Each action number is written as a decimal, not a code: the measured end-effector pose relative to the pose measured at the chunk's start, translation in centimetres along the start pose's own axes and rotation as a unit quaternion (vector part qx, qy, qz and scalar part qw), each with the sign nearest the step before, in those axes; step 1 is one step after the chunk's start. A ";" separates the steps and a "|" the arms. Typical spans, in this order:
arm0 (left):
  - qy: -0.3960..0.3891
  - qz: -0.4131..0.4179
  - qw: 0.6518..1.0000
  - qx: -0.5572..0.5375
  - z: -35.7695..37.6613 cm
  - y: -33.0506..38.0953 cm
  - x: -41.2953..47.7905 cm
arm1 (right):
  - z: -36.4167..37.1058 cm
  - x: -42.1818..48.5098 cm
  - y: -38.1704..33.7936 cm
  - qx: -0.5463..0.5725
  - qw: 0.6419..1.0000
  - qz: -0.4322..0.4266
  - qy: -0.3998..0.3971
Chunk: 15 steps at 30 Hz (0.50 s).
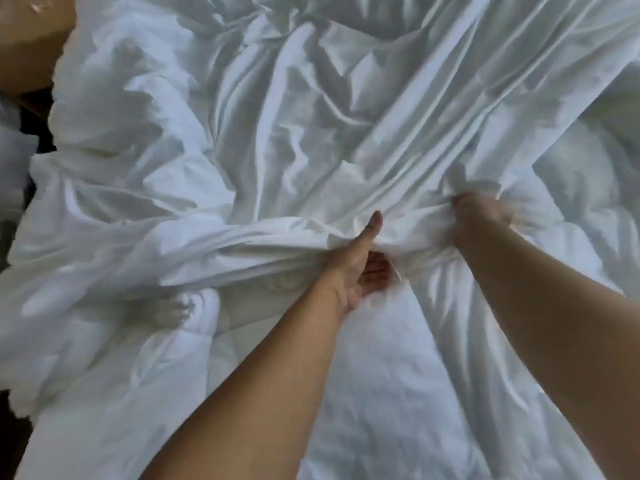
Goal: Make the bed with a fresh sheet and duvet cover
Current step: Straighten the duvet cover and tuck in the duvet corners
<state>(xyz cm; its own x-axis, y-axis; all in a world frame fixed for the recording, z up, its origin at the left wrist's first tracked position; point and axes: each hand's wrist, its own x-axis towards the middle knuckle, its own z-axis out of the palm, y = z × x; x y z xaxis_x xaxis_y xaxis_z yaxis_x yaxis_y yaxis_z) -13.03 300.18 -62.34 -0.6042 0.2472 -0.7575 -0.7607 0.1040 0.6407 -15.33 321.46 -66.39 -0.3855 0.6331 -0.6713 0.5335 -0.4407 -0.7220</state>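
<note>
A smooth white duvet cover (294, 133) lies crumpled over most of the bed. A puffy quilted white duvet (381, 375) shows below its bunched edge and at the right. My left hand (360, 265) grips that edge of the cover, thumb on top and fingers underneath the fabric. My right hand (474, 223) clutches a bunch of the cover just to the right, its fingers buried in the cloth. The two hands are a short way apart on the same edge.
A brown wooden surface (31, 39) shows at the top left corner. More white bedding (10, 157) lies off the left edge, with a dark gap beside it. White fabric fills the rest of the view.
</note>
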 end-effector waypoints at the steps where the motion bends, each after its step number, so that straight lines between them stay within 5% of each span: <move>1: -0.032 -0.031 0.997 -0.067 2.9 0.4 1.3 | -0.8 1.0 -0.9 0.063 0.996 0.024 -0.066; 5: 0.036 0.031 0.951 -0.306 14.0 2.7 5.7 | -6.3 1.6 -0.6 0.261 0.934 0.123 -0.212; 8: 0.103 -0.004 0.926 -0.362 19.5 -1.4 5.7 | -12.7 2.5 -0.2 0.317 0.895 0.147 -0.279; 11: 0.107 -0.042 0.925 -0.361 20.4 -6.0 4.8 | -17.9 7.7 -7.1 0.326 0.898 0.082 -0.283; 15: 0.207 -0.019 0.911 -0.357 20.9 -4.3 9.2 | -22.1 13.6 -15.6 0.327 0.916 -0.010 -0.233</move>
<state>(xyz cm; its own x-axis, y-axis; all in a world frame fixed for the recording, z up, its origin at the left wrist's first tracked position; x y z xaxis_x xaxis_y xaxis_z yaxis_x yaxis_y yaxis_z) -10.40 322.12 -69.43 -0.5004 -0.1427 -0.8539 -0.6536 -0.5846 0.4807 -12.25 351.03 -60.55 -0.7503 0.3725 -0.5461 0.0166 -0.8153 -0.5788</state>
